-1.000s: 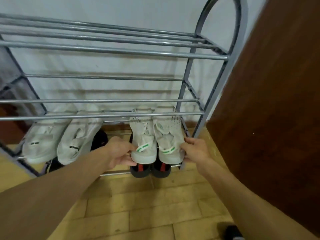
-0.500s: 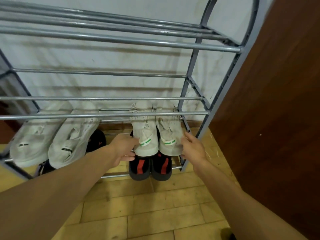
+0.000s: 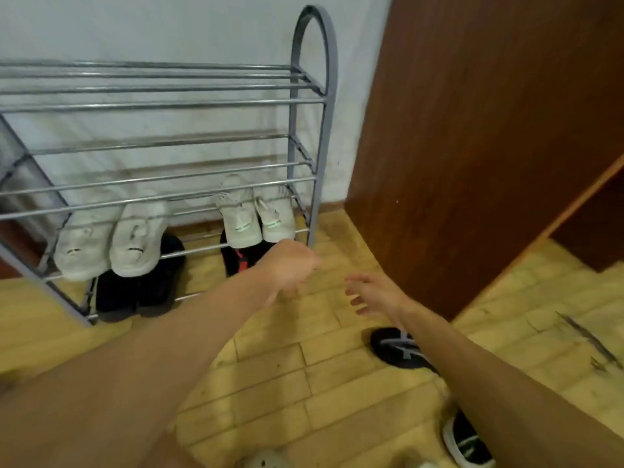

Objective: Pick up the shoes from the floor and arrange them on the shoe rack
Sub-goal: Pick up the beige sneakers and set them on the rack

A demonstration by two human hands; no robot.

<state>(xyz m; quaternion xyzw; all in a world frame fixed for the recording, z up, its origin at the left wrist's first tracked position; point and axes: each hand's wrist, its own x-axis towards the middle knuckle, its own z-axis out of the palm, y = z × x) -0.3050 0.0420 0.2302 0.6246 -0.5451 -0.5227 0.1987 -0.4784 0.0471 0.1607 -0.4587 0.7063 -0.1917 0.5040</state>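
A grey metal shoe rack (image 3: 314, 136) stands against the white wall. A white pair with green heel tabs (image 3: 256, 219) rests on a lower shelf at the right, and another white pair (image 3: 111, 243) lies at the left. Black shoes (image 3: 141, 285) and a black pair with red marks (image 3: 239, 258) sit on the bottom shelf. My left hand (image 3: 290, 265) hovers in front of the rack, fingers curled, holding nothing. My right hand (image 3: 374, 295) is apart from the rack with fingers spread. A black shoe with white stripes (image 3: 398, 347) lies on the floor under my right forearm.
A brown wooden panel (image 3: 472, 130) stands right of the rack. Another black shoe with a white sole (image 3: 467, 444) lies at the bottom right, and a pale perforated shoe (image 3: 263, 462) shows at the bottom edge. The floor is yellow tile (image 3: 287, 383).
Both hands have let go of the white pair with green tabs and drawn back from the rack. The view has pulled away and swung right, revealing shoes on the floor.
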